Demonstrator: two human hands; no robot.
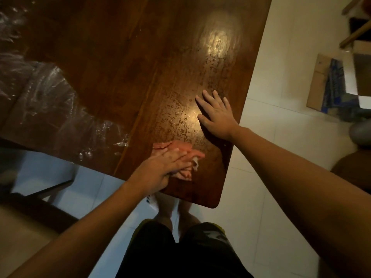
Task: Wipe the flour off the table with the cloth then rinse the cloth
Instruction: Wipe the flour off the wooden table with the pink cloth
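Note:
A pink cloth (185,148) lies crumpled on the dark wooden table (112,63) near its front corner. My left hand (164,167) presses flat on top of the cloth, fingers stretched over it. My right hand (215,115) rests flat on the bare tabletop a little beyond the cloth, fingers spread, holding nothing. A thin smeared film of flour (180,115) streaks the wood around my right hand and farther up under the light's glare.
Crinkled clear plastic sheet (46,101) with white flour specks covers the table's left part. The table's right edge drops to white floor tiles (281,137). A cardboard box (329,85) lies on the floor at right. A chair (30,207) stands at lower left.

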